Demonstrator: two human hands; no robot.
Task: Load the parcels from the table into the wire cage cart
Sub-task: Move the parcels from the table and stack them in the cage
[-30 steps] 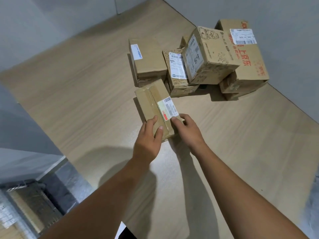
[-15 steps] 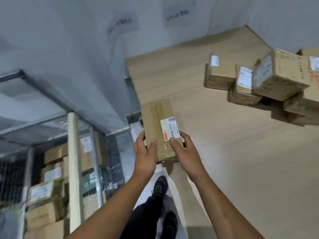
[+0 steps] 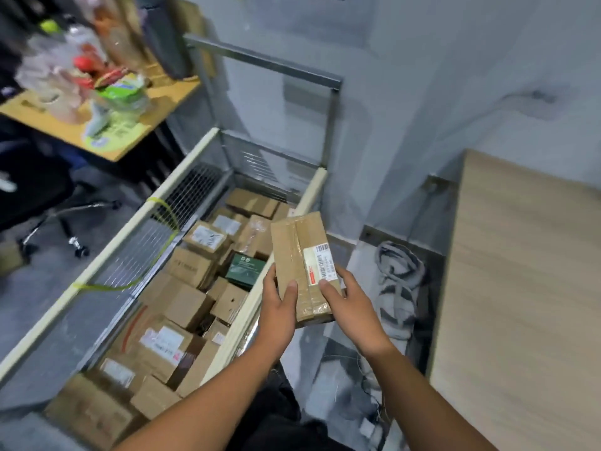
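Both hands carry a taped brown cardboard parcel (image 3: 297,255) with a white barcode label in mid-air. My left hand (image 3: 279,309) grips its near left edge, thumb on top. My right hand (image 3: 349,305) grips its near right edge, thumb on the label. The parcel hangs over the right rail of the wire cage cart (image 3: 242,315), whose mesh walls and cream top rails run from lower left to centre. Inside the cart lie several brown boxes (image 3: 192,304) and one dark green box (image 3: 245,270). The wooden table (image 3: 527,288) is at the right; no parcels on it are in view.
A second table (image 3: 130,138) with bottles and bags stands at the upper left, and an office chair base (image 3: 71,222) is on the floor beside it. A grey striped cloth (image 3: 398,281) and cables lie on the floor between cart and wooden table.
I have lifted the parcel off the table and carried it left, out over the cart's right rail. The view has swung from the table to the cart.
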